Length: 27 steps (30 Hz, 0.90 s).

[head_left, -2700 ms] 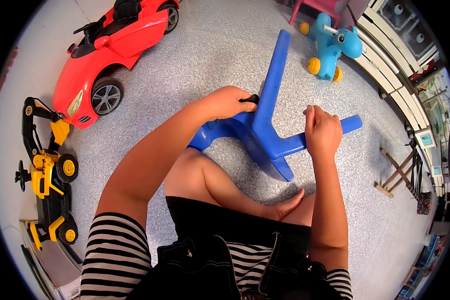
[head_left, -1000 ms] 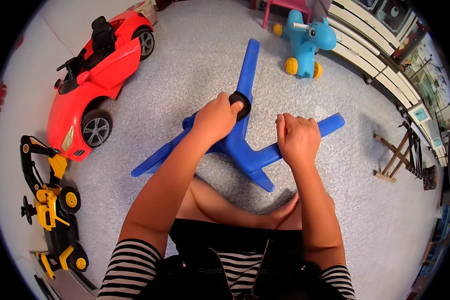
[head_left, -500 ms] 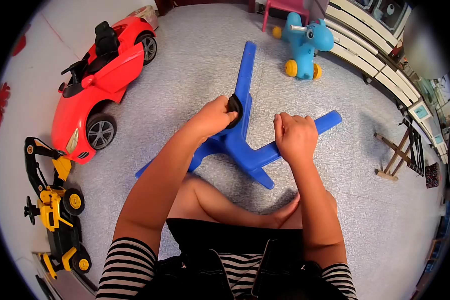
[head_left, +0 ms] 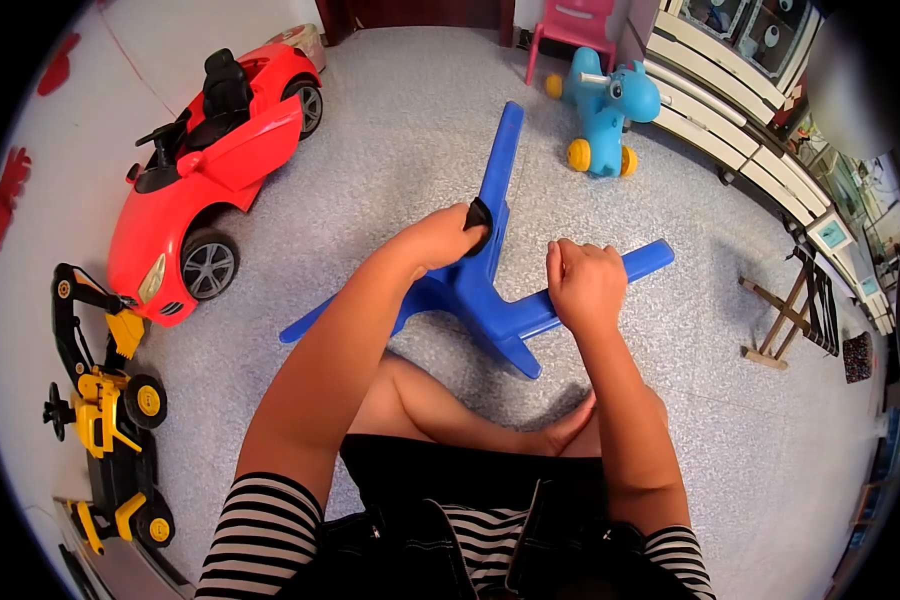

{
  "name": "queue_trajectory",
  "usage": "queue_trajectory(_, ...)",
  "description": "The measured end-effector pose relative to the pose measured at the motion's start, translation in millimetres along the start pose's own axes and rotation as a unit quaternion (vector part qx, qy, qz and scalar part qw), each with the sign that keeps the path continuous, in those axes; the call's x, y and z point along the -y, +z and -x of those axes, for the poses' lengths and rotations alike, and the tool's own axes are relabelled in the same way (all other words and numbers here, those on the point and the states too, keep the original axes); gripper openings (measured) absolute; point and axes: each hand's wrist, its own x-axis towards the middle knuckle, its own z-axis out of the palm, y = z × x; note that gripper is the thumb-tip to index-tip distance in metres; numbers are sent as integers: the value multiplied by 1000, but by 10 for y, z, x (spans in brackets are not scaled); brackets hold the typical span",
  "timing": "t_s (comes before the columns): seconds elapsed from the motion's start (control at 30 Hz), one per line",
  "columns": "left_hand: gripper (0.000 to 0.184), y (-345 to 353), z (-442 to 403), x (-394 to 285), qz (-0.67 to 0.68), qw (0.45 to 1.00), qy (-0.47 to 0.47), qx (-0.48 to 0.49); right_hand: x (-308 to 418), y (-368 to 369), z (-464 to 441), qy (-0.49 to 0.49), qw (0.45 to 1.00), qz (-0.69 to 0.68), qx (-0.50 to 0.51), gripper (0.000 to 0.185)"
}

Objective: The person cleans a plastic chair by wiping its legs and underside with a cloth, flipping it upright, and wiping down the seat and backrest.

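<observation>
Head view: blue plastic frame (head_left: 488, 308) sits centre, on the floor (head_left: 365, 150) as far as one can tell, just past the seated person's crossed legs (head_left: 440, 405). Clock centred on the frame's hub, 12 = top of view. Long arms point to just past 12, between 2 and 3, and near 9; short stub at 5.

Right hand (head_left: 587, 285) is curled in a fist over the 2-to-3 arm, thumb up; probably steadies the frame, since that arm gives a long lever. Left hand (head_left: 450, 238) pinches a black curved piece (head_left: 480, 217) between thumb and fingers, at the root of the 12 arm. Whether the piece is seated on the frame or just held against it: cannot tell, fingers cover it. Frame likely sits this close so both hands reach without leaning.

Around: red toy car (head_left: 240, 165) at 10, door open; yellow-black toy digger (head_left: 95, 425) between 8 and 9; turquoise ride-on animal (head_left: 600, 115) at 1, pink chair (head_left: 576, 30) behind it; white drawers (head_left: 715, 80) from 1 to 3; wooden folding stool (head_left: 788, 313) at 3. All well apart from the hands. In the way: left forearm hides much of the 9 arm; shin and foot bound the 6 side.
</observation>
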Motion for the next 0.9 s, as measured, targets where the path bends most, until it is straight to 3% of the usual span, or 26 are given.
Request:
queue_trajectory(0.07, 41, 86, 16, 215, 146, 988, 40, 15, 11, -39, 17, -11, 1000, -10, -4, 32)
queue_trajectory(0.13, 37, 52, 112, 111, 168, 985, 19, 13, -17, -19, 20, -20, 1000, -14, -7, 31)
queue_trajectory(0.23, 38, 65, 125, -48, 52, 998, -23, -35, -41, 52, -5, -26, 999, -27, -6, 30)
queue_trajectory(0.3, 45, 138, 6, -66, -125, 981, -69, -135, -50, 75, -75, -26, 999, -34, -2, 30)
queue_trajectory(0.33, 45, 108, -52, -7, -122, 981, -68, -135, -54, 76, -86, -25, 999, -30, 0, 30)
queue_trajectory(0.4, 53, -24, -119, 185, 62, 991, -48, -110, -73, 74, -72, -23, 999, -26, 8, 30)
queue_trajectory(0.47, 51, -110, -162, 391, 153, 968, -65, -186, -79, 81, -88, -14, 1000, -25, 9, 31)
queue_trajectory(0.53, 45, -364, 41, 456, 357, 926, -64, -104, -101, 84, -70, -9, 999, -32, 9, 31)
queue_trajectory(0.57, 45, -457, 182, 405, 356, 926, -68, -104, -110, 88, -59, -5, 999, -37, 7, 31)
queue_trajectory(0.63, 32, -536, 474, 316, 58, 997, -47, -30, -101, 109, -66, -11, 999, -31, 10, 30)
queue_trajectory(0.67, 32, -461, 488, 405, 59, 997, -50, -30, -92, 116, -86, -21, 999, -22, 8, 30)
queue_trajectory(0.7, 26, -344, 469, 544, -68, 990, 116, -47, -77, 107, -98, -24, 999, -25, 11, 30)
queue_trajectory(0.73, 23, -244, 504, 600, -193, 939, 276, -62, -60, 93, -106, -16, 1000, -17, 14, 30)
queue_trajectory(0.77, 31, -72, 585, 648, -198, 934, 269, -129, -47, 86, -113, -7, 1000, -9, 18, 31)
queue_trajectory(0.8, 31, -72, 573, 601, -196, 935, 267, -127, -43, 85, -110, -7, 1000, -9, 21, 31)
queue_trajectory(0.9, 37, -123, 462, 490, -178, 969, 171, -7, -60, 68, -72, -3, 1000, -14, 27, 31)
